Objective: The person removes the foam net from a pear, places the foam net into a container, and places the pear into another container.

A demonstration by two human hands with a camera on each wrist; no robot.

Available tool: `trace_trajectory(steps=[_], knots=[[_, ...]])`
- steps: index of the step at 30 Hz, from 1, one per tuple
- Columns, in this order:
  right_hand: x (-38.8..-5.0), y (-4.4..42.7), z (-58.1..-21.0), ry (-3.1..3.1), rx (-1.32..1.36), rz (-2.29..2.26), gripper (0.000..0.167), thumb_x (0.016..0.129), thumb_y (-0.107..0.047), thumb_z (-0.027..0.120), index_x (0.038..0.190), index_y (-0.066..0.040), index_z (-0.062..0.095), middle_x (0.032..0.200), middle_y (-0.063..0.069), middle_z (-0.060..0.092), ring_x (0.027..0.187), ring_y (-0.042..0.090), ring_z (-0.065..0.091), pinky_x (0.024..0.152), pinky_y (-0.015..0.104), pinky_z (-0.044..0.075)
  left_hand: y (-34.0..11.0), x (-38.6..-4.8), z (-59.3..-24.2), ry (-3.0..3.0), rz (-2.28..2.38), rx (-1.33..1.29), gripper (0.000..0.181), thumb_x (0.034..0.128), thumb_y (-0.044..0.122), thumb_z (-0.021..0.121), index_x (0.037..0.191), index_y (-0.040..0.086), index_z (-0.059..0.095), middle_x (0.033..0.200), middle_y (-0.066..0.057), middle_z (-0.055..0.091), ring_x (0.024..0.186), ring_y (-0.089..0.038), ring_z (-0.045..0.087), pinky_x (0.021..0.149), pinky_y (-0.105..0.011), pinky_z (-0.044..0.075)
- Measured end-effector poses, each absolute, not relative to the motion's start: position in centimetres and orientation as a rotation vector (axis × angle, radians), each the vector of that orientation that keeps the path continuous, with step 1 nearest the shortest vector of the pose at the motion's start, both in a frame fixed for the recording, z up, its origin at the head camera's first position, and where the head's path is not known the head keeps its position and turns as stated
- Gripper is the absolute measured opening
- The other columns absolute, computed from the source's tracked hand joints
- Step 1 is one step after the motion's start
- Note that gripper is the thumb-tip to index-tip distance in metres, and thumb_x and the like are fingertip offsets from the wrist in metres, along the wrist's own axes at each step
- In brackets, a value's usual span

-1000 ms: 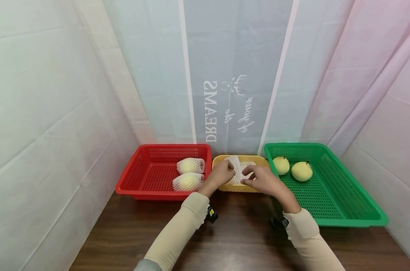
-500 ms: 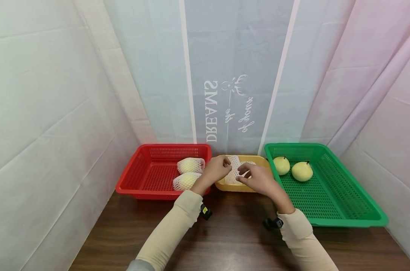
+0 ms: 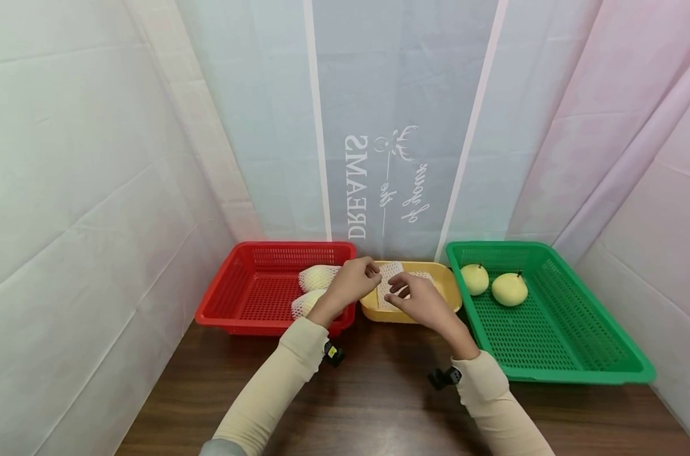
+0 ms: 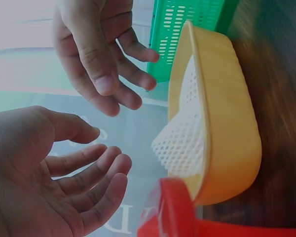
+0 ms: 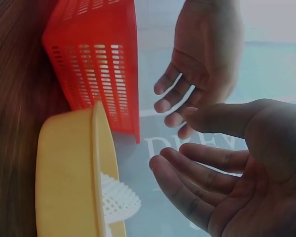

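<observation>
Both hands have drifted left since the earlier head frames, so more of the yellow tray's right end now shows. In the head view, the left hand (image 3: 352, 282) sits between the red basket (image 3: 259, 294) and the yellow tray (image 3: 451, 292), partly covering two netted fruits (image 3: 316, 277) at the basket's right side. The right hand (image 3: 421, 303) is in front of the tray, where white foam nets (image 3: 387, 288) lie, partly hidden by the fingers. Two pale yellow pears (image 3: 509, 289) rest in the far left part of the green basket (image 3: 556, 332). All three containers are on the dark wood tabletop (image 3: 379, 405), in front of a printed curtain (image 3: 402, 76).

From the left wrist, the two hands face each other, well apart from the tray, fingers loosely bent and holding nothing. Foam netting pokes above the tray's rim; the green basket is behind and a red edge cuts in below.

From the right wrist, the right thumb overlaps the left hand, though the left wrist view shows a gap between them. Netting juts over the tray's rim near the red basket.
</observation>
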State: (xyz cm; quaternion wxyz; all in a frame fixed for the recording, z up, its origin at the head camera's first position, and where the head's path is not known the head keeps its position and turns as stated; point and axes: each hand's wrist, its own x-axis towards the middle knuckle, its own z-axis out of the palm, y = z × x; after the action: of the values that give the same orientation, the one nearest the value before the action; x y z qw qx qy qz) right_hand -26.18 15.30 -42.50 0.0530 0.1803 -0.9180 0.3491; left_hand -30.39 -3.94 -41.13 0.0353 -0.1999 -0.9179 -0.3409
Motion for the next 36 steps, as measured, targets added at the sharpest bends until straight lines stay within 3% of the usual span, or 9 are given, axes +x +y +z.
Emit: trace_trajectory(steps=[17, 36], knots=[[-27.1, 12.7, -43.6, -2.766, 0.480, 1.217, 0.032, 0.097, -0.016, 0.077, 0.123, 0.001, 0.070, 0.116, 0.016, 0.077, 0.098, 0.029, 0.076, 0.081, 0.041, 0.064, -7.2, -30.8, -39.3, -2.850, -1.034, -0.572, 0.022, 0.1015, 0.024, 0.068, 0.115, 0.008, 0.074, 0.105, -0.007, 0.076, 0.093, -0.019, 0.070, 0.081, -0.035, 0.060], [-28.6, 10.1, -44.5, -2.744, 0.450, 1.353, 0.040, 0.098, -0.019, 0.078, 0.128, 0.004, 0.065, 0.110, 0.016, 0.077, 0.092, 0.028, 0.077, 0.075, 0.035, 0.064, -10.9, -32.5, -39.7, -2.879, -1.010, -0.451, 0.026, 0.1012, 0.027, 0.069, 0.117, 0.006, 0.073, 0.108, -0.010, 0.076, 0.095, -0.023, 0.071, 0.085, -0.041, 0.061]])
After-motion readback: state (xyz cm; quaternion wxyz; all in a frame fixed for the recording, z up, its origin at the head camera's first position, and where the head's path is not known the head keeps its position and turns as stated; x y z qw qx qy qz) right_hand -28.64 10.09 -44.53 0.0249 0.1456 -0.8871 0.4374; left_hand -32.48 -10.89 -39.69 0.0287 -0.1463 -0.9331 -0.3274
